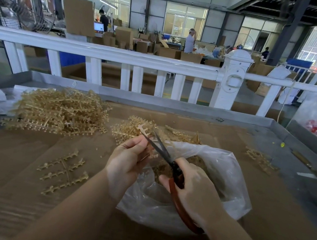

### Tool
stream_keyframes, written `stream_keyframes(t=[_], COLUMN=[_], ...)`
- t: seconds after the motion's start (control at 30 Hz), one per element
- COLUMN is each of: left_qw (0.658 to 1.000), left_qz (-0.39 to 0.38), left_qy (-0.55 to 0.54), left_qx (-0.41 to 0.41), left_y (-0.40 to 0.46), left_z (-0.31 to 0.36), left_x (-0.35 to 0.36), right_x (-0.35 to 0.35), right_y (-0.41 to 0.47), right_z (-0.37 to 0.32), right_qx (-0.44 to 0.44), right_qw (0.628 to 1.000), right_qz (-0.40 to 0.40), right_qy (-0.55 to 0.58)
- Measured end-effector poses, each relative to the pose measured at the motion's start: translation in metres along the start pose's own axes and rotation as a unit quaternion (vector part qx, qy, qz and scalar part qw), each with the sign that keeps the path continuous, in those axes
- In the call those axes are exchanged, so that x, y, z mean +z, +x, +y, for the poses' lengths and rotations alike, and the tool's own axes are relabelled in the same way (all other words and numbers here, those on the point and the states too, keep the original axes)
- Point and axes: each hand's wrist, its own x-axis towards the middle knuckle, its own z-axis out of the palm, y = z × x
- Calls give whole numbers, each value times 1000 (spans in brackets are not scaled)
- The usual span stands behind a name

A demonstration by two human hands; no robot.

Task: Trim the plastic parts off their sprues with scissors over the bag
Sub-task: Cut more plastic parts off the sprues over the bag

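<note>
Left hand [128, 159]: fingers pinched around a thin amber sprue [144, 133], holding it up over the mouth of the bag.
Right hand [195, 192]: wrapped through the red-brown handles of the scissors [166, 156], blades slightly parted and set right against the sprue.
Sprue: a slim, see-through plastic strip with little teeth along it; looks feather-light and springy, likely to flex or twist if held far from the cut.
Best hold: by my reckoning, pinch the bare spine just beside the blades, not the small parts, so the strip stays steady and the parts drop free.
Brittleness: thin gates should snip easily, but clipped bits may jump; keeping the cut low over the opening would help.
Bag [226, 177]: clear, soft film, slumped open on the surface directly under both hands, with a mound of amber pieces inside; it gives no support, so nothing should lean on it.
Big pile [61, 109]: tangled untrimmed sprues at far left on the surface [22, 164], likely to snag one another when lifted.
Smaller heap [127, 128]: just behind the hands.
Loose sprues [62, 170]: a few flat ones lie left of the left forearm.
Scissors grip: firm on the loops; blade tips point away from the fingers.
</note>
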Motion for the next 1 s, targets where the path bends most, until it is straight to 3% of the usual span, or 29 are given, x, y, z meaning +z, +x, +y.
stream_keyframes(t=[0.17, 0.37, 1.0], left_qw=[999, 995, 999], left_qz=[28, 7, -1], left_qy=[-39, -98, -46], left_qx=[-5, -2, 18], left_y=[4, -1, 1], left_z=[-1, -1, -5], left_x=[1, 5, -3], right_x=[3, 7, 1], right_y=[-4, -4, -5], right_z=[3, 6, 6], right_qx=[-10, -5, 34], right_qw=[1000, 999, 999], right_qz=[-2, 10, -6], right_qy=[-19, -50, 26])
